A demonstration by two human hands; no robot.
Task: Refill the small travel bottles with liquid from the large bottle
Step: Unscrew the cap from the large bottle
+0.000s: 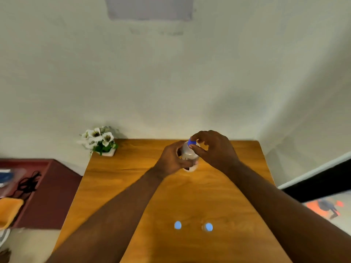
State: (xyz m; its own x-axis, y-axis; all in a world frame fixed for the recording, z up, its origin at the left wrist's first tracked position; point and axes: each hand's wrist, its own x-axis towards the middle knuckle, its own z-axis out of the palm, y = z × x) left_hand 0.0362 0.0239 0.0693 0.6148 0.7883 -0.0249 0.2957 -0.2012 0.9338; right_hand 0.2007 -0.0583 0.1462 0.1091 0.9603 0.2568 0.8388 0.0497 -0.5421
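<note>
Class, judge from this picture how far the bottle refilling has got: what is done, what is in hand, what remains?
Done: nothing visibly. The two small bottles stand near the table's front edge with blue caps on. In hand: the left hand grips the large bottle while the right hand pinches its blue cap. Left: uncapping everything and pouring.

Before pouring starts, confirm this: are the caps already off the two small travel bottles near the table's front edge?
No. Both small travel bottles still show their blue caps, while the right hand pinches the large bottle cap.
</note>
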